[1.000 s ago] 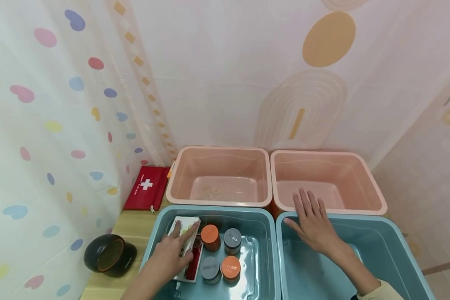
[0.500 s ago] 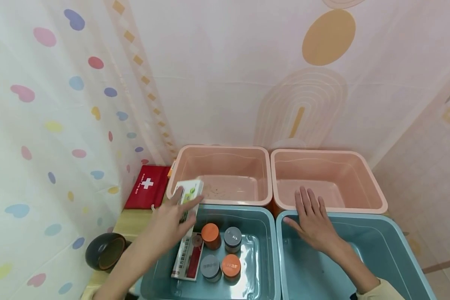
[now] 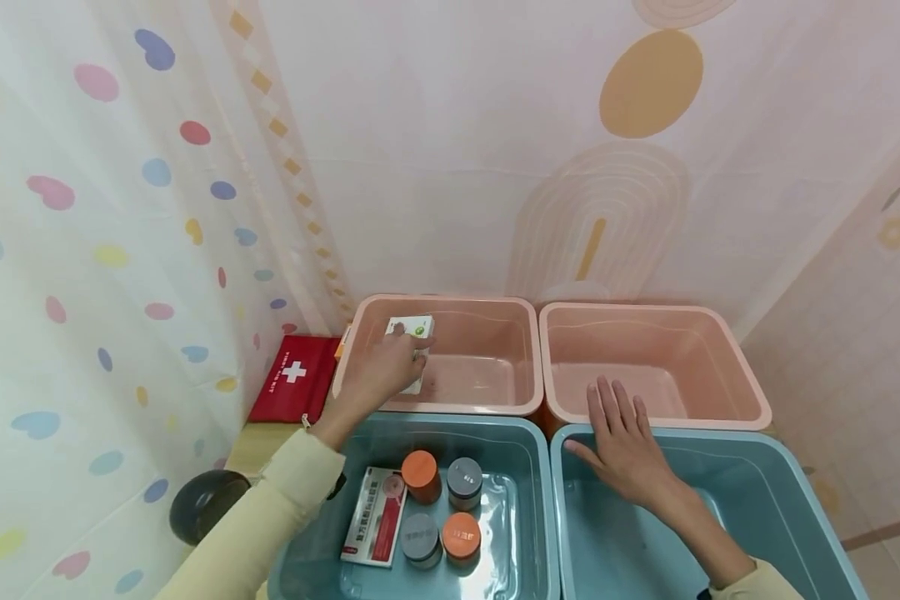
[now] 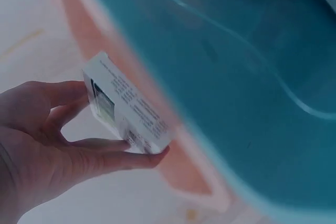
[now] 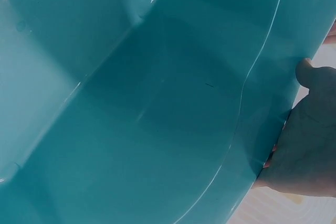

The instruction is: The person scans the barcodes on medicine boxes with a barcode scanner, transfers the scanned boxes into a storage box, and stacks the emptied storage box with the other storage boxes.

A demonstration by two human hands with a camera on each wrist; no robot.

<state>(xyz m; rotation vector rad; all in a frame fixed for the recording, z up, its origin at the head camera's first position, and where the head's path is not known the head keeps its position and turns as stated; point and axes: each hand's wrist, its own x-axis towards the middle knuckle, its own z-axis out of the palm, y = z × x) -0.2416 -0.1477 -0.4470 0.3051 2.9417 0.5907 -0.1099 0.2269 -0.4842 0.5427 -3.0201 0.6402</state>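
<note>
My left hand (image 3: 390,362) pinches a small white box (image 3: 412,327) with a green mark above the left pink bin (image 3: 534,367). The left wrist view shows fingers and thumb gripping the edges of this white box (image 4: 126,103). My right hand (image 3: 630,450) lies with straight fingers across the near rim of the right pink bin (image 3: 727,333) and the far rim of the right blue bin (image 3: 795,475). In the right wrist view, the right hand (image 5: 310,135) is at the blue bin's edge.
The left blue bin (image 3: 543,500) holds a red and white box (image 3: 375,517), two orange-lidded jars (image 3: 420,471) and two grey-lidded jars (image 3: 465,477). To the left are a red first aid pouch (image 3: 296,379) and a dark bowl (image 3: 206,504). A patterned curtain (image 3: 435,167) hangs behind.
My left hand has lifted the white box out of the left blue bin and carried it forward over the left pink bin. The right hand has stayed in place.
</note>
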